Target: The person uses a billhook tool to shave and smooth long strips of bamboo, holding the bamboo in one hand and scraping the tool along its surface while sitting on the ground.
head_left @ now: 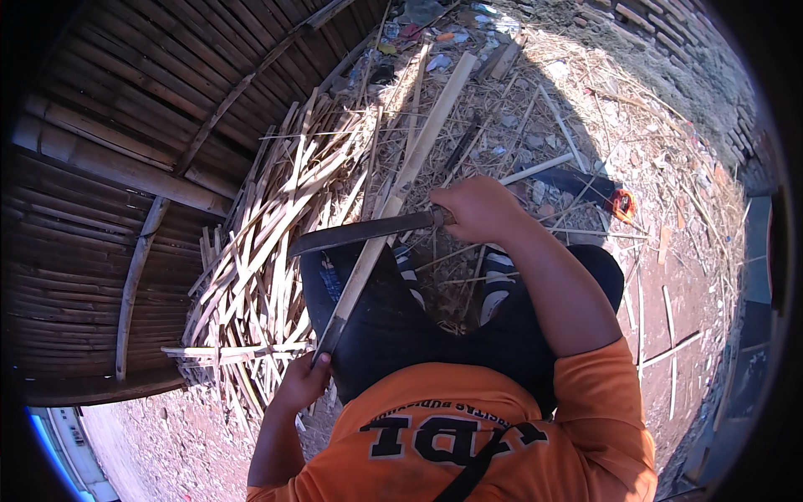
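Observation:
My right hand is closed round the handle of a machete, its dark blade reaching left across a long bamboo strip. Blade and strip cross above my left thigh; I cannot tell whether the edge is cutting in. Close to my left hip, my left hand grips the near end of the strip. From there the strip slants up and away to the right, its far end over the littered ground.
A large heap of split bamboo strips lies to the left, beside a slatted bamboo wall. A handsaw with an orange handle rests on the ground at right. Beyond are straw, rubble and a brick wall.

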A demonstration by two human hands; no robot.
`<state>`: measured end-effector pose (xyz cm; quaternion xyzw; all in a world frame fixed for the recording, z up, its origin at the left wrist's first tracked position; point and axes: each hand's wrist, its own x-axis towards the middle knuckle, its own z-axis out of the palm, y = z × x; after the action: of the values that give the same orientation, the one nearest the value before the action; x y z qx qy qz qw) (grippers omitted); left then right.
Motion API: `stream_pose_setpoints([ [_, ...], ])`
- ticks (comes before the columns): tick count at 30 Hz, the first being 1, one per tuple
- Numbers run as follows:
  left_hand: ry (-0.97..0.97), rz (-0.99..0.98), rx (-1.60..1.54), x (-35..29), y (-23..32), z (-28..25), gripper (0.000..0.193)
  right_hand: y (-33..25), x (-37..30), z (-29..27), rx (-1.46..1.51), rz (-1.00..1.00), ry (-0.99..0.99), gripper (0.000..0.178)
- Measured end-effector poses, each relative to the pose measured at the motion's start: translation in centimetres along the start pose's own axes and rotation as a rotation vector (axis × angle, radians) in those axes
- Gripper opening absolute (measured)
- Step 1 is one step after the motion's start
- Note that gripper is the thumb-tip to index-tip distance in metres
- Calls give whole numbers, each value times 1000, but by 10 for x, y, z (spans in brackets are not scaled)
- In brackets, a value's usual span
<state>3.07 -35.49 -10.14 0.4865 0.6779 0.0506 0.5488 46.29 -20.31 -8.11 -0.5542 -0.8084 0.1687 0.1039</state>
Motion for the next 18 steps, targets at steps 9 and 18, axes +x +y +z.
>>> stream_pose_setpoints([
  [9, 490, 476, 655, -11, -1, 32, 45, 1, -3, -4, 2, -5, -40, 29],
  [18, 266, 402, 483, -2, -1, 13, 47, 46, 5, -5, 337, 281, 50, 45],
])
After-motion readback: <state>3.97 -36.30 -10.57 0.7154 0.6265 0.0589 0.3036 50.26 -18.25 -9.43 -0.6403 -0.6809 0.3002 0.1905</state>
